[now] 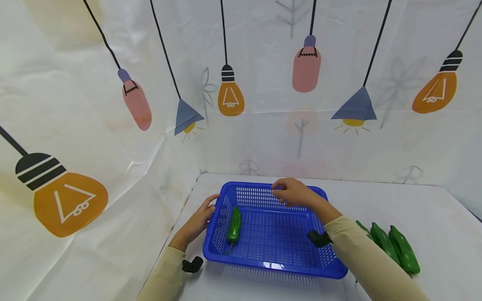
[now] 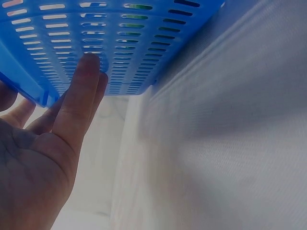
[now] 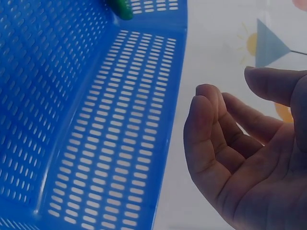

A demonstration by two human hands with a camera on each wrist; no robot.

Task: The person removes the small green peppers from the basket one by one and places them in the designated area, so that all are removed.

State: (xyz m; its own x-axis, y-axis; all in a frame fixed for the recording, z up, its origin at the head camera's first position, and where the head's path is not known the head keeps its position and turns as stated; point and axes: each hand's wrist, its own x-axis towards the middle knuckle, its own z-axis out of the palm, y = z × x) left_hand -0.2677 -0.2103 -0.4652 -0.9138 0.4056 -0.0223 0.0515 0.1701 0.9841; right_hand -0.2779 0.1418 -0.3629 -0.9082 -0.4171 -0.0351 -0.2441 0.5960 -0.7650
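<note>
A blue plastic basket (image 1: 276, 267) with slotted walls stands on the white table, and one green chili pepper (image 1: 234, 225) lies inside along its left side. My left hand (image 1: 201, 217) is at the basket's left side; in the left wrist view its fairly straight fingers (image 2: 76, 108) touch the outside of the slotted wall. Above the basket's back part hovers my right hand (image 1: 293, 192), holding nothing. Its fingers (image 3: 201, 139) are loosely bent, with the thumb apart from them. Several more green chili peppers (image 1: 403, 246) lie to the basket's right, partly hidden by my right sleeve.
White sheeting (image 1: 263, 138) printed with hanging lamps rises behind the table (image 1: 444, 217) and along its left side. A black strap end (image 1: 193, 264) sticks out by the left wrist, and another black piece (image 1: 318, 239) by the right.
</note>
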